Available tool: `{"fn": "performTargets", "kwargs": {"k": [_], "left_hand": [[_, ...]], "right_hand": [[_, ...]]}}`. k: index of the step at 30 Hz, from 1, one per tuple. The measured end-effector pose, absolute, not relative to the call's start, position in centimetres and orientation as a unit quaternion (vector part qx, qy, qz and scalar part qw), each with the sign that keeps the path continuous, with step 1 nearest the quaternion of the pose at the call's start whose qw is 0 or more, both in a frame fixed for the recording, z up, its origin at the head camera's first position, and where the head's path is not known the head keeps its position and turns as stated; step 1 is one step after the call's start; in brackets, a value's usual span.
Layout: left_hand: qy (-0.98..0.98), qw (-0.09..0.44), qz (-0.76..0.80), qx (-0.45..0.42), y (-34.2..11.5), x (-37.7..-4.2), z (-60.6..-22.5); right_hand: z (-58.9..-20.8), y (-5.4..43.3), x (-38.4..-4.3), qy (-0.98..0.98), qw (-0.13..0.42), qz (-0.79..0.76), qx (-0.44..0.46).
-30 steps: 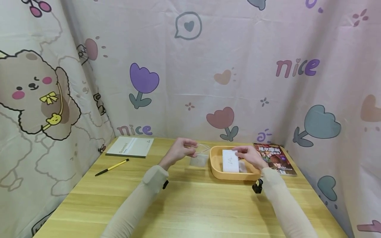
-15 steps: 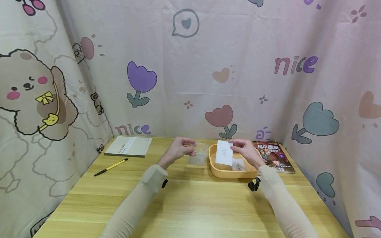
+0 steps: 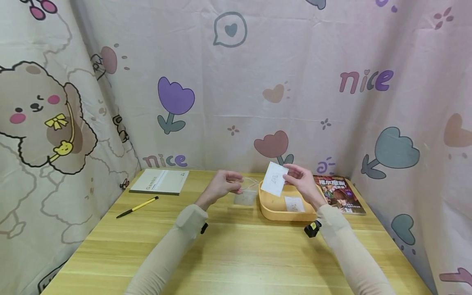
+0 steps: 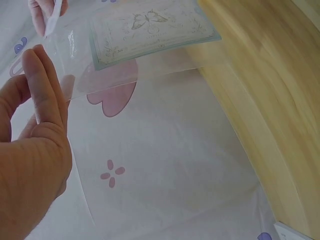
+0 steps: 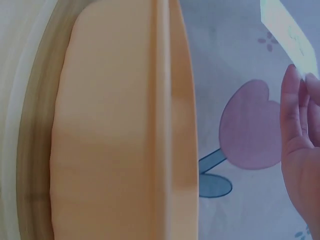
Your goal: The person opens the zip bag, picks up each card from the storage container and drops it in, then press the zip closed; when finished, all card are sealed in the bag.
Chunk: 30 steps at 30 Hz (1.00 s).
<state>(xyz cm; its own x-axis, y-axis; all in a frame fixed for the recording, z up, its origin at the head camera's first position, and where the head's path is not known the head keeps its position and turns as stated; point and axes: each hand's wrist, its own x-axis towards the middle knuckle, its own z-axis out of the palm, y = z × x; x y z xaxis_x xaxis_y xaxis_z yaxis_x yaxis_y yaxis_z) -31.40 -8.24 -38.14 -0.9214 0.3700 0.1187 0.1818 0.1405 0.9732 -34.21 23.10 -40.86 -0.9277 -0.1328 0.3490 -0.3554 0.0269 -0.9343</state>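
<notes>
My left hand [image 3: 219, 187] pinches the mouth of a clear plastic bag [image 4: 175, 65], which stands partly open. Inside the bag lies a pale card [image 4: 155, 30] with a butterfly drawing and a green border. My right hand [image 3: 303, 182] pinches a white card [image 3: 274, 179] by its right edge, tilted, with faint writing on its face. That card is above the left part of an orange bin [image 3: 287, 216], apart from the bag. In the right wrist view the white card [image 5: 292, 37] looks overexposed. Another white slip [image 3: 294, 204] with writing lies in the bin.
At the back left is a notebook [image 3: 160, 181] marked Gambit, with a yellow and black pen [image 3: 137, 207] in front of it. A magazine [image 3: 340, 194] lies to the right of the bin. A printed curtain [image 3: 236, 98] hangs behind the wooden table [image 3: 236, 254].
My right hand has lifted the white card up and left out of the bin, tilting it and uncovering the slip beneath. The left hand keeps hold of the bag almost still.
</notes>
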Motion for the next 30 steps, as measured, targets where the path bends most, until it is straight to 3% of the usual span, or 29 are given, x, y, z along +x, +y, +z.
{"fn": "performTargets", "kwargs": {"k": [30], "left_hand": [[0.751, 0.070, 0.627, 0.196, -8.0, -31.5, -38.5]], "right_hand": [[-38.6, 16.8, -33.0, -0.624, 0.129, 0.737, 0.227]]}}
